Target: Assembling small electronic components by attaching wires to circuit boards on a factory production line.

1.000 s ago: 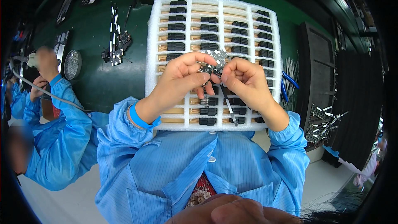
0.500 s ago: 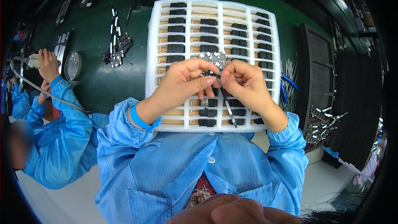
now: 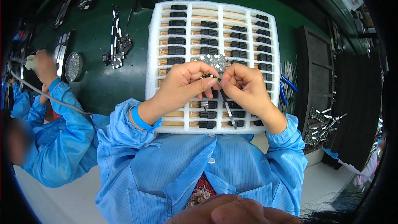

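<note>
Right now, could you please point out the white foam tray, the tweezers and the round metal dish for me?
Foam tray [image 3: 152, 64]: head view, bare left rim.
Tweezers [image 3: 229, 110]: head view, mid-shaft below the right hand [image 3: 247, 89].
Round dish [image 3: 73, 66]: head view, centre of its face.

The person wears a light blue work coat of finely striped fabric, with a collar, a small white button at the chest and long sleeves gathered into elastic cuffs at the wrists. A bright blue wristband [image 3: 139, 118] circles the left wrist just beyond the cuff. The left hand [image 3: 182, 85] and right hand [image 3: 246, 89] are bare, without gloves.
</note>
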### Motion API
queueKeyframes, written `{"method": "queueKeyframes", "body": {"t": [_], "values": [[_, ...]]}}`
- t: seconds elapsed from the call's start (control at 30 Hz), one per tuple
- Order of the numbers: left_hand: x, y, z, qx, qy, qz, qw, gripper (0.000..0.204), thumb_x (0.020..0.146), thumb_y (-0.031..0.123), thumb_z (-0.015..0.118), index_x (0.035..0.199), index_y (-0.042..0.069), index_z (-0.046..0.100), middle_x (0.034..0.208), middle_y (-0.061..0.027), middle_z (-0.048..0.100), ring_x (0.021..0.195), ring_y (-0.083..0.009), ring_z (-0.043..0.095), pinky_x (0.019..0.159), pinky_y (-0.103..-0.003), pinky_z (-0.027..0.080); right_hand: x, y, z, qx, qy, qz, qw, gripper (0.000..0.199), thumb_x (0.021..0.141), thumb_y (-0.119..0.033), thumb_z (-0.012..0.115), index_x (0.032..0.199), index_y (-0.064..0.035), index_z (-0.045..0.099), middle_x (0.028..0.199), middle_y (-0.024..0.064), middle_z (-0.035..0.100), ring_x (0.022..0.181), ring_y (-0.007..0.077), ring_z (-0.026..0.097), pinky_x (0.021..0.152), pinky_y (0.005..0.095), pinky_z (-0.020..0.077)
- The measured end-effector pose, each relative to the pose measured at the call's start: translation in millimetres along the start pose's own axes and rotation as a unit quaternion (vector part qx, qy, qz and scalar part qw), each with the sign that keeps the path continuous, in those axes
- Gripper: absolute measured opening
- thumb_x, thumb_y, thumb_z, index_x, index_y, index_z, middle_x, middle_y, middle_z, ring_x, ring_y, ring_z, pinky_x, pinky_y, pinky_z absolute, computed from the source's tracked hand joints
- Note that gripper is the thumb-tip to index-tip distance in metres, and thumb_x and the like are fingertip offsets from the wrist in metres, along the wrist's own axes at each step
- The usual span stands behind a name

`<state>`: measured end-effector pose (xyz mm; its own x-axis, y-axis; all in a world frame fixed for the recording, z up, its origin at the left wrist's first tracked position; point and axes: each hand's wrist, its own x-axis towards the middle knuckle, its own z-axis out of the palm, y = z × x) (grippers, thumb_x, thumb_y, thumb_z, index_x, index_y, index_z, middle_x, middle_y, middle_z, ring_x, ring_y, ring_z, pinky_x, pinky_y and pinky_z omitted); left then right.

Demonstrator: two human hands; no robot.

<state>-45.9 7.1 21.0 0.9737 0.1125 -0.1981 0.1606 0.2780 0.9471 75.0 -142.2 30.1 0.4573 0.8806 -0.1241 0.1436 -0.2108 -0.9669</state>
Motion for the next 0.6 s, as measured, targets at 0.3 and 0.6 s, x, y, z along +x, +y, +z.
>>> {"method": "queueKeyframes", "body": {"t": [0.3, 0.6], "values": [[-0.2, 3.0, 1.6, -0.004, -0.002, 0.013, 1.000, 0.015, 0.085, 0.005, 0.052, 0.098, -0.001, 0.054, 0.081, -0.0094, 0.063, 0.066, -0.0084, 0.057, 0.059, -0.020, 0.048, -0.7, -4.9, 0.8, -0.029, 0.010, -0.025, 0.999, 0.006, 0.072, -0.005, 0.059, 0.069, -0.0030, 0.054, 0.049, -0.0012, 0.049, 0.044, 0.0027, 0.042, 0.041, 0.0191, 0.0318], [0.4, -2.6, -1.1, -0.010, -0.025, 0.057, 0.998, 0.012, 0.084, 0.002, 0.053, 0.094, -0.003, 0.055, 0.080, -0.0114, 0.062, 0.067, -0.0107, 0.058, 0.061, -0.022, 0.049, -2.7, -6.7, 0.0, -0.045, 0.005, -0.048, 0.998, 0.006, 0.072, -0.006, 0.059, 0.070, -0.0023, 0.054, 0.049, -0.0003, 0.048, 0.044, 0.0039, 0.041, 0.041, 0.0202, 0.0324]]}}
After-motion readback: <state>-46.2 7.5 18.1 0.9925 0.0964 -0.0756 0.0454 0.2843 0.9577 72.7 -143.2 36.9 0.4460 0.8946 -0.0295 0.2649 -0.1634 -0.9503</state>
